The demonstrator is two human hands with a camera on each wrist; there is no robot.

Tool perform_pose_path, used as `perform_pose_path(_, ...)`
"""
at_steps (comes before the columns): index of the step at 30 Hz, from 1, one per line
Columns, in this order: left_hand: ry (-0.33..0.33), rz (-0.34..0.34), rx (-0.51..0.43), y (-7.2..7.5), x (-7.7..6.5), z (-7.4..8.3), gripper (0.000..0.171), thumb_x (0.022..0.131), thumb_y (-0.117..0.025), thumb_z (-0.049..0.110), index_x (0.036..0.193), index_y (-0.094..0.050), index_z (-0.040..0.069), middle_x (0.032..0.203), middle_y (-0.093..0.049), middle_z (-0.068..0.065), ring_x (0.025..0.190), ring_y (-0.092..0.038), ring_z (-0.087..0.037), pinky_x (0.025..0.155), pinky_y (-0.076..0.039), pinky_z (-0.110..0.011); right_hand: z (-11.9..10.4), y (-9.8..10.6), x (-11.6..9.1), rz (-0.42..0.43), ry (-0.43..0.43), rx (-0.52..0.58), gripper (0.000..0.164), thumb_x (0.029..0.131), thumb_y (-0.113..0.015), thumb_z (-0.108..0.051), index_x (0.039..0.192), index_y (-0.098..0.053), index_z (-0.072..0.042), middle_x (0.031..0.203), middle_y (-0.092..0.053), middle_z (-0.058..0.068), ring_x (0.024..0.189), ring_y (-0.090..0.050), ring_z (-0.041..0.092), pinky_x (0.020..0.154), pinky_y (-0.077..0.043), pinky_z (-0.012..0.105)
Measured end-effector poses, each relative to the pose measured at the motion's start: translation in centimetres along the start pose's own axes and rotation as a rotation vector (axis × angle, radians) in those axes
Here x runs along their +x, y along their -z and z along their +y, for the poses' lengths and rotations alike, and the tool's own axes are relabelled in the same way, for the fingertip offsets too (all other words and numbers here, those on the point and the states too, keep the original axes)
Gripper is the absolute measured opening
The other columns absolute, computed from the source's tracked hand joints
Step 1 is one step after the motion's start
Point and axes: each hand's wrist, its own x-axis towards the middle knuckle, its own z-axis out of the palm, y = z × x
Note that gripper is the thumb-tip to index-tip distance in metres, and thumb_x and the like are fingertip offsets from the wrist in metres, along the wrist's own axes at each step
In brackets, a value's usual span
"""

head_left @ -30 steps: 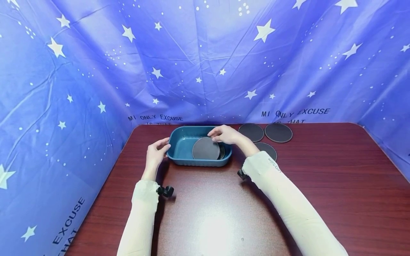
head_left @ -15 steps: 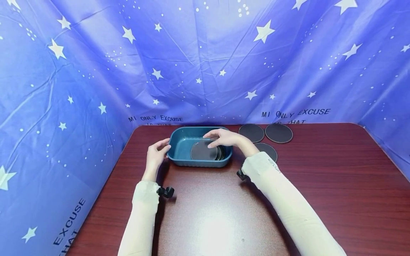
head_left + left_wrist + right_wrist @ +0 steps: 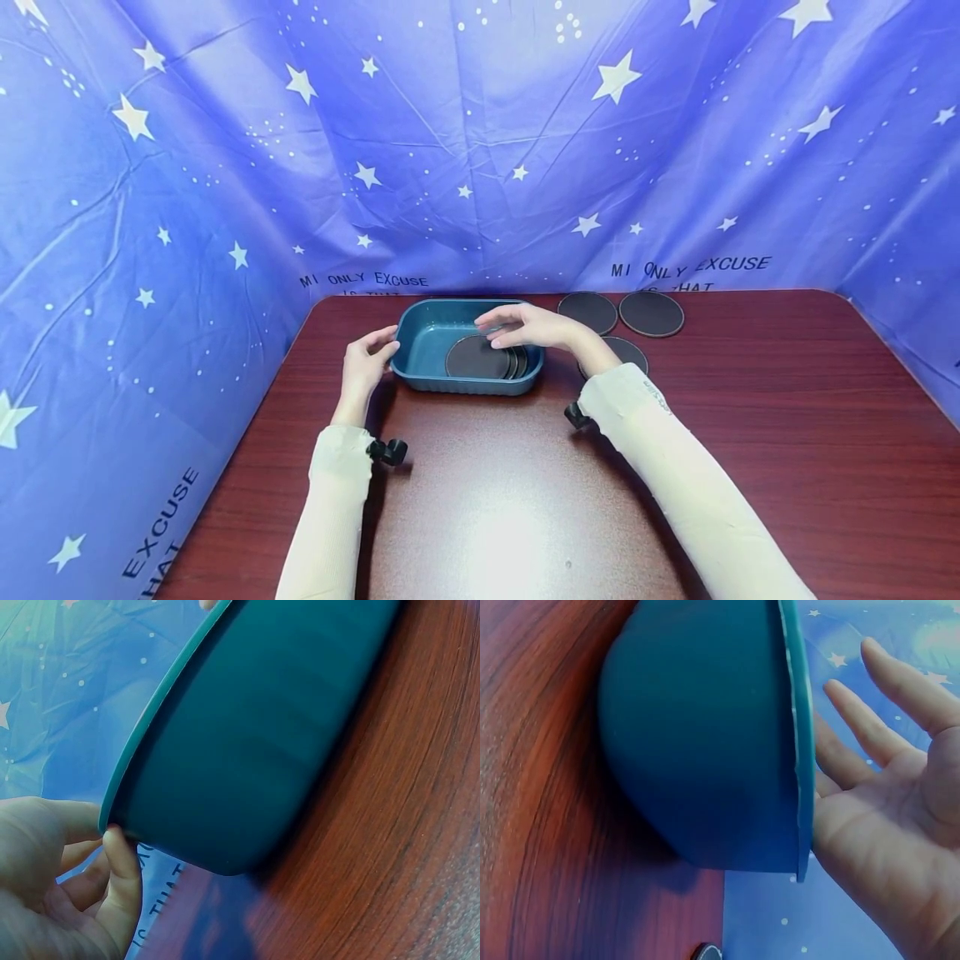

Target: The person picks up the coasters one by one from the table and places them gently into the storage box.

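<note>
A teal rectangular plastic basin (image 3: 420,384) sits near the back of the table. Its left rim is pinched between the thumb and fingers of my left hand (image 3: 363,364), as the left wrist view also shows at the basin wall (image 3: 225,742). Inside, toward the right end, several round dark coasters (image 3: 476,358) lie overlapped. Above them hovers my right hand (image 3: 536,327), its fingers extended over the basin's right rim. In the right wrist view that hand (image 3: 892,780) holds nothing, and its fingers are spread loosely beside the rim.
Right of the basin, more dark round coasters lie on the table: one at the back (image 3: 587,314), another farther right (image 3: 652,314), and a third (image 3: 626,354) partly behind my right forearm. A blue star-printed curtain (image 3: 465,150) hangs behind the reddish-brown table (image 3: 787,417).
My right hand has let go of a coaster, which now lies lower on the overlapped coasters in the basin. The hand has lifted slightly. My left hand stays at the rim.
</note>
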Motion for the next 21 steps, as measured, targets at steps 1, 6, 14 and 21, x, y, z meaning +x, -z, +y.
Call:
perform_pose_path(1,0.000,0.000,0.001,0.0,0.0,0.0,0.035,0.094,-0.067,0.006,0.128,-0.067,0.005,0.114,-0.068,-0.019,0.065,-0.059,-0.004,0.053,-0.050,-0.015,-0.1,0.0,-0.2,0.000,0.001,0.007,0.054,0.097,-0.061,-0.009,0.146,-0.043,0.002,0.150,-0.044,0.027,0.138,-0.045,0.043,0.113,-0.044,0.042)
perform_pose_path(6,0.006,0.000,-0.001,0.0,0.0,0.0,0.035,0.094,-0.066,0.007,0.129,-0.067,0.005,0.119,-0.067,-0.022,0.060,-0.055,0.001,0.053,-0.049,-0.014,-0.6,0.3,-1.6,0.006,0.016,0.030,0.052,0.098,-0.062,-0.011,0.146,-0.045,-0.003,0.151,-0.043,0.028,0.139,-0.043,0.044,0.113,-0.043,0.044)
perform_pose_path(14,0.009,0.001,0.014,0.0,-0.1,0.1,0.035,0.094,-0.066,0.007,0.129,-0.067,0.006,0.121,-0.066,-0.023,0.060,-0.056,-0.001,0.054,-0.050,-0.015,-0.7,0.8,-3.4,0.039,0.059,0.050,0.052,0.097,-0.063,-0.011,0.146,-0.047,-0.004,0.150,-0.045,0.028,0.139,-0.044,0.044,0.111,-0.045,0.039)
perform_pose_path(21,0.006,0.004,0.017,0.0,0.0,-0.1,0.034,0.094,-0.066,0.007,0.128,-0.067,0.006,0.118,-0.067,-0.022,0.063,-0.058,-0.004,0.054,-0.051,-0.017,-0.6,1.4,-5.5,0.095,0.086,0.070,0.053,0.095,-0.066,-0.010,0.145,-0.048,-0.003,0.147,-0.048,0.027,0.137,-0.045,0.046,0.105,-0.048,0.025)
